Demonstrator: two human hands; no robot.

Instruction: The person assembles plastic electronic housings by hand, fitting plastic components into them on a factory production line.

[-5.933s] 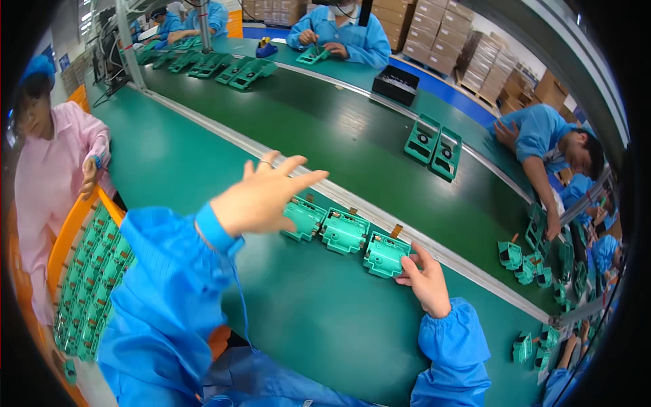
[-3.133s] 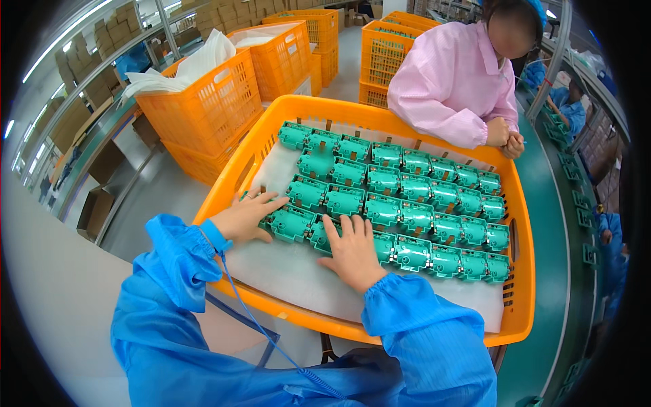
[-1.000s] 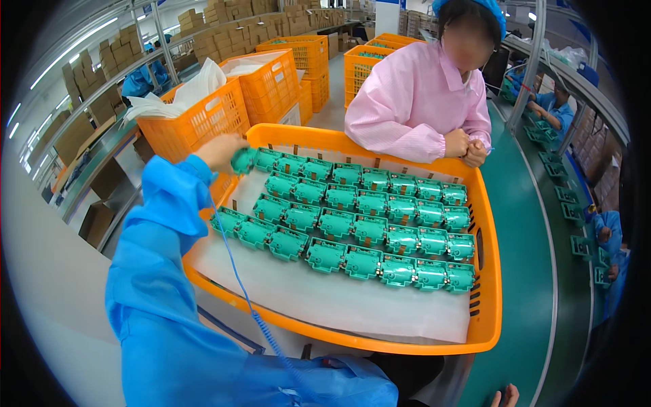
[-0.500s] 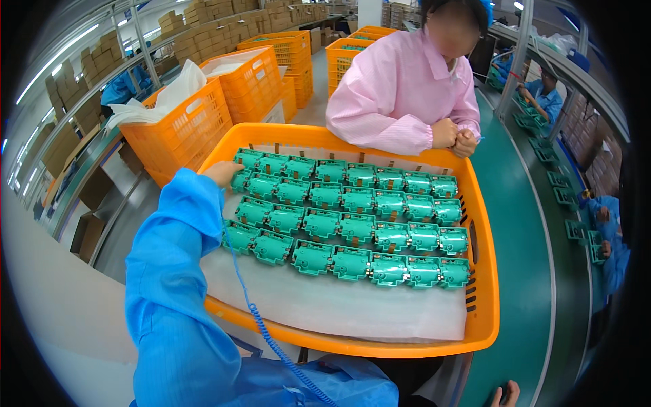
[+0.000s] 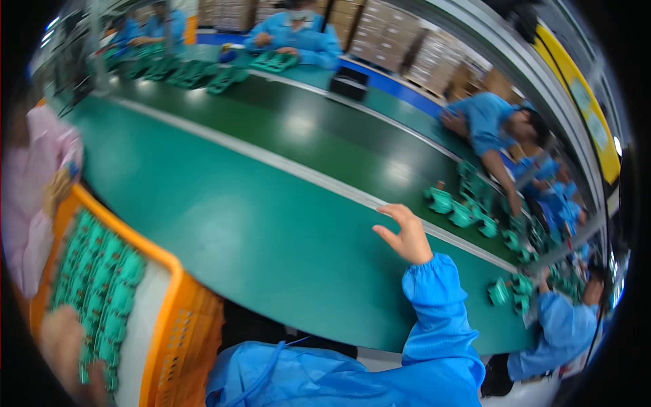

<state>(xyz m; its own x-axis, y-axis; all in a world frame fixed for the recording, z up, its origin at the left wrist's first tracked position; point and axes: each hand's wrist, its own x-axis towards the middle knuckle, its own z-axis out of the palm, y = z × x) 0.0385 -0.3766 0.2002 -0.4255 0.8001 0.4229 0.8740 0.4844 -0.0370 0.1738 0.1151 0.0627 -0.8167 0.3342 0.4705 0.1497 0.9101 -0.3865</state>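
Note:
My right hand (image 5: 407, 235) is raised over the green bench top, thumb and fingers apart, holding nothing. It is close to the pale rail that runs along the conveyor. At the lower left, my left hand (image 5: 62, 344) is smeared by motion above the near end of the rows of green plastic housings (image 5: 102, 278). Whether its fingers grip one of them cannot be made out. The housings lie in lines on a white sheet (image 5: 148, 298) inside an orange crate (image 5: 178, 271).
Beyond the rail runs a dark green conveyor (image 5: 298, 129). Green housings (image 5: 464, 211) sit on it at right, and others (image 5: 196, 73) at far left. Co-workers in blue sit along its far side (image 5: 298, 37) and at right (image 5: 556, 325). A person in pink (image 5: 41, 163) stands beside the crate.
The view has swung right, from the crate to the bench and conveyor. My right hand, at the lower edge before, is now out over the bench. My left hand has left the crate's far corner.

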